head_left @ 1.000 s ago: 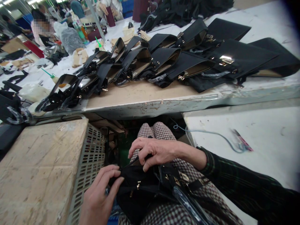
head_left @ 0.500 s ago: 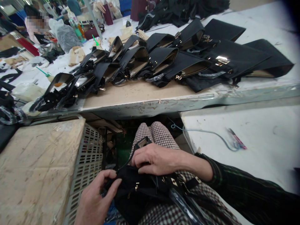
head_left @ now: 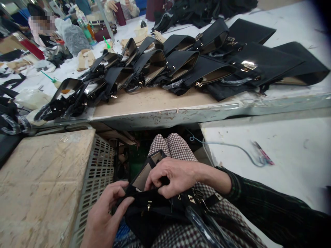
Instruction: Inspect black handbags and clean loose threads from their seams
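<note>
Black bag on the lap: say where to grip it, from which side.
Grip the black bag by its open mouth rim, coming from above at both ends: the mouth gapes, showing tan lining, and left hand and right hand pinch that edge.

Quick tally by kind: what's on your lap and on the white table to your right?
Black handbag: 1, on the lap, gripped by the left hand and the right hand
Blue cord: 1, on the white table
Pink pen-like tool: 1, on the same table, at the cord's end
Total: 3
</note>
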Available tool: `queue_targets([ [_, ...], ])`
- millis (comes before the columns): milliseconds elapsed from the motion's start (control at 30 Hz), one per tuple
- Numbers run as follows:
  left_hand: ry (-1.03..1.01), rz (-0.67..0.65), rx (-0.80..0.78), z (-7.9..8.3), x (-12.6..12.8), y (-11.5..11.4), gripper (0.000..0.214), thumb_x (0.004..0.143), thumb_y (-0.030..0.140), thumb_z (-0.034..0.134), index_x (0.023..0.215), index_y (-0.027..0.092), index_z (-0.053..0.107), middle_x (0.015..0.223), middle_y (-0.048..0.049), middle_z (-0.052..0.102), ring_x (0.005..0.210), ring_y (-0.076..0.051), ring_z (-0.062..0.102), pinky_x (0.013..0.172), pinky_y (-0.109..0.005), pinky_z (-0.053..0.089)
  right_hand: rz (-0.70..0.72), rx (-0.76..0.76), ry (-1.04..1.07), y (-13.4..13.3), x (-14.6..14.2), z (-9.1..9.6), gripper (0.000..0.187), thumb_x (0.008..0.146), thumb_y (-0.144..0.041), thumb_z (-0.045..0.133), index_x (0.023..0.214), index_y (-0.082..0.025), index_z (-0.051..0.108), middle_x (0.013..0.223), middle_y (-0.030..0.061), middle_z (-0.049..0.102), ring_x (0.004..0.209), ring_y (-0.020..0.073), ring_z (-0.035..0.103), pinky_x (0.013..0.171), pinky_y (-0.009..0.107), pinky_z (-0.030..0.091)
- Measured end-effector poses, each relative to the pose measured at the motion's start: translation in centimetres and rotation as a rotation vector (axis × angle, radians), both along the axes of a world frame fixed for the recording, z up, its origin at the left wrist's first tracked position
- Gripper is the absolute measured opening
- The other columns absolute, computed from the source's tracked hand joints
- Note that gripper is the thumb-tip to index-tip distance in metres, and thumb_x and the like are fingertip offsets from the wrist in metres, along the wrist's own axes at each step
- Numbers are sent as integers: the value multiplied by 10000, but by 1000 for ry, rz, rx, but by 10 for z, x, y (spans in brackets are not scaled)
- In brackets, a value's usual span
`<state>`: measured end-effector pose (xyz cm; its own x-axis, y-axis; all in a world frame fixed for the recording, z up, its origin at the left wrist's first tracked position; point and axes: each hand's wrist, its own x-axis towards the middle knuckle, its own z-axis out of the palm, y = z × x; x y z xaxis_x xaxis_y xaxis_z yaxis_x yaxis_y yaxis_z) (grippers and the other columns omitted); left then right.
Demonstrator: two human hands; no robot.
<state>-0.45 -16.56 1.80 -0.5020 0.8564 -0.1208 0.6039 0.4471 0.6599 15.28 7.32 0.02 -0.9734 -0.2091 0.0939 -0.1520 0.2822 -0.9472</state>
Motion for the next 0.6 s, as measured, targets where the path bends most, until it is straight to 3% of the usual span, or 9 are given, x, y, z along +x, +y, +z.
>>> queue_targets([
  [100,129,-83,-32,2,-1,0,159,897,349,608,808,220,581,1176,-77,628,1092,-214,641,862,-292,578,8,55,41,-5,2,-3,136,745,-139,595,699,-182,474,1082,-2,719,873,134,648,767,248,420],
  [400,328,-247,49,9,1,1,159,912,300,602,1057,248,643,1205,-67,644,1058,-190,678,938,-281,559,73,128,126,-10,8,-5,85,750,-140,564,716,-185,501,989,-15,716,814,114,623,676,235,377],
  [600,294,-294,29,11,-1,3,140,906,294,609,1023,240,664,1196,-68,658,1072,-195,675,929,-279,568,8,273,65,-15,10,0,51,734,-207,578,758,-205,533,686,-68,599,615,92,509,603,241,334],
])
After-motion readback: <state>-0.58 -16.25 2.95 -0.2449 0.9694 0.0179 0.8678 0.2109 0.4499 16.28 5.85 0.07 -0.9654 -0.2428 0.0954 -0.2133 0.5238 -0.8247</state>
